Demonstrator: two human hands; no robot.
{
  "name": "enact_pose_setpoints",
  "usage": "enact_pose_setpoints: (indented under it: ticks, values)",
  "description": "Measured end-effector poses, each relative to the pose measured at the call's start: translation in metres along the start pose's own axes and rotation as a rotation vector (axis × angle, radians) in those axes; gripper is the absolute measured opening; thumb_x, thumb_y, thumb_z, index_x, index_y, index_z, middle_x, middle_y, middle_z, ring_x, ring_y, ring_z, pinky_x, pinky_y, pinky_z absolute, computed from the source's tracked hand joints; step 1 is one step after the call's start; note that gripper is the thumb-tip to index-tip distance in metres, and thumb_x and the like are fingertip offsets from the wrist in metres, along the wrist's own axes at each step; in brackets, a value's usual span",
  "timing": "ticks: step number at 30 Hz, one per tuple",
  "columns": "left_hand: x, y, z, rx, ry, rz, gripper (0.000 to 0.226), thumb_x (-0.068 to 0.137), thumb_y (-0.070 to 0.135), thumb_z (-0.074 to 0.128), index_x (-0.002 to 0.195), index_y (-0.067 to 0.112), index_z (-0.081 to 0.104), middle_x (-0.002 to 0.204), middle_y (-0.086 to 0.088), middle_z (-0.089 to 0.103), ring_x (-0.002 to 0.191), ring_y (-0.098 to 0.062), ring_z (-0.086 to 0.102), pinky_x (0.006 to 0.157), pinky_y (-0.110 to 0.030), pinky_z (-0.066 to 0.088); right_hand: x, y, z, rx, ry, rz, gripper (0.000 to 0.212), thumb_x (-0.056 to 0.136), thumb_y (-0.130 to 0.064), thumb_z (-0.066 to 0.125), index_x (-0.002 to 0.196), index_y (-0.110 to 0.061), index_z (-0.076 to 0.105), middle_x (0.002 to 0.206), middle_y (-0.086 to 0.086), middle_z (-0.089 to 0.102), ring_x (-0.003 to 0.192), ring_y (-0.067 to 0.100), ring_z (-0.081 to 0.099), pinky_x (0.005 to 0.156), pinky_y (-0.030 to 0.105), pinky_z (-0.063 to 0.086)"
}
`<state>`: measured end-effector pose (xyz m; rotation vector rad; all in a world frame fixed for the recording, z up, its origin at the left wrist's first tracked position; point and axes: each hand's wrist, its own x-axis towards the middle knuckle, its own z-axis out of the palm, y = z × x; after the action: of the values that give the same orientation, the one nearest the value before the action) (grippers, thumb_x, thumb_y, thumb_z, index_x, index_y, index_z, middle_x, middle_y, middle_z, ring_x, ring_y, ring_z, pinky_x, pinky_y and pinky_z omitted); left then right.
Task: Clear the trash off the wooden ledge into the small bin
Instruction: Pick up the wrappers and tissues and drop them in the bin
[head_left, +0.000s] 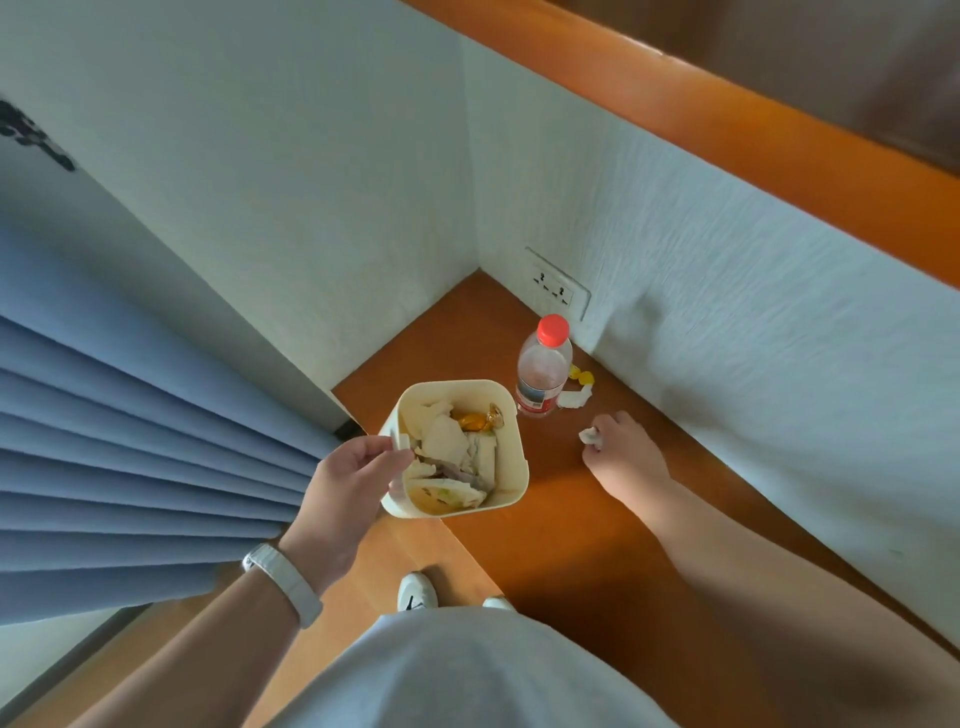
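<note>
L hand (349, 480) grips bin (511, 470); R hand (621, 449) pinches paper wad (589, 435).

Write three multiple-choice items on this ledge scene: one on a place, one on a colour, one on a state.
1. Where does the clear plastic bottle stand?
A. in the bin
B. on the wooden ledge
C. on the floor

2. Its cap colour?
A. red
B. blue
C. green

3. What is the right hand doing?
A. lying flat and open
B. gripping the bottle
C. pinching a white paper scrap

Answers: 1 B, it stands upright beside the cream plastic bin held by the left hand; 2 A, red; 3 C, the scrap shows at the fingertips.
</note>
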<state>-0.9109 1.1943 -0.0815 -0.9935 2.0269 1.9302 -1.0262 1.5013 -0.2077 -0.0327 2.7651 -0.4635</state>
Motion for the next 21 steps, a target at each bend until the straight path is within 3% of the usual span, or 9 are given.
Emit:
enact_pose_setpoints:
  ticks: [4, 7, 10, 14, 18, 21]
  values:
    - [-0.004, 0.000, -0.003, -0.006, -0.020, 0.009, 0.011, 0.095, 0.023, 0.072, 0.099, 0.015, 0.077, 0.089, -0.003, 0.084, 0.079, -0.013, 0.081, 0.056, -0.013, 0.057, -0.017, -0.014, -0.008, 0.013, 0.074, -0.056, 0.011, 0.087, -0.037, 0.054, 0.091, -0.027, 0.053, 0.082, -0.013, 0.046, 0.065, 0.008, 0.049, 0.053, 0.027, 0.046]
    - [-0.005, 0.001, -0.007, -0.034, -0.041, 0.008, 0.012, 0.095, 0.023, 0.073, 0.101, 0.014, 0.076, 0.089, -0.003, 0.084, 0.079, -0.015, 0.081, 0.057, -0.014, 0.058, -0.029, -0.032, -0.026, 0.048, 0.109, -0.142, 0.018, 0.088, -0.049, 0.051, 0.087, -0.031, 0.049, 0.077, -0.014, 0.049, 0.065, 0.009, 0.052, 0.056, 0.030, 0.051]
    - [-0.006, 0.002, -0.011, -0.038, -0.060, 0.025, 0.011, 0.094, 0.023, 0.073, 0.100, 0.015, 0.077, 0.090, -0.004, 0.084, 0.078, -0.015, 0.081, 0.056, -0.015, 0.059, -0.046, -0.057, -0.052, 0.129, 0.168, -0.235, 0.018, 0.086, -0.056, 0.052, 0.085, -0.039, 0.047, 0.073, -0.015, 0.053, 0.063, 0.006, 0.054, 0.053, 0.028, 0.048]
    - [-0.007, 0.003, -0.017, -0.045, -0.099, 0.020, 0.010, 0.095, 0.025, 0.073, 0.099, 0.016, 0.076, 0.088, -0.003, 0.084, 0.077, -0.014, 0.081, 0.055, -0.015, 0.058, -0.070, -0.094, -0.084, 0.216, 0.214, -0.362, 0.026, 0.088, -0.050, 0.060, 0.083, -0.025, 0.053, 0.069, -0.010, 0.054, 0.059, 0.009, 0.053, 0.049, 0.029, 0.047]
    - [-0.007, 0.003, -0.022, -0.038, -0.139, 0.037, 0.021, 0.089, 0.034, 0.075, 0.100, 0.016, 0.077, 0.092, -0.005, 0.084, 0.084, -0.020, 0.081, 0.062, -0.019, 0.061, -0.090, -0.129, -0.096, 0.199, 0.192, -0.468, 0.022, 0.089, -0.048, 0.061, 0.088, -0.028, 0.053, 0.069, -0.012, 0.052, 0.058, 0.006, 0.052, 0.047, 0.020, 0.035]
    - [-0.006, 0.002, -0.025, -0.052, -0.164, 0.033, 0.024, 0.088, 0.036, 0.074, 0.103, 0.017, 0.077, 0.093, -0.005, 0.083, 0.086, -0.020, 0.081, 0.062, -0.018, 0.061, -0.096, -0.151, -0.090, 0.132, 0.153, -0.463, 0.023, 0.090, -0.049, 0.058, 0.089, -0.026, 0.053, 0.072, -0.012, 0.052, 0.060, 0.006, 0.053, 0.048, 0.026, 0.043]
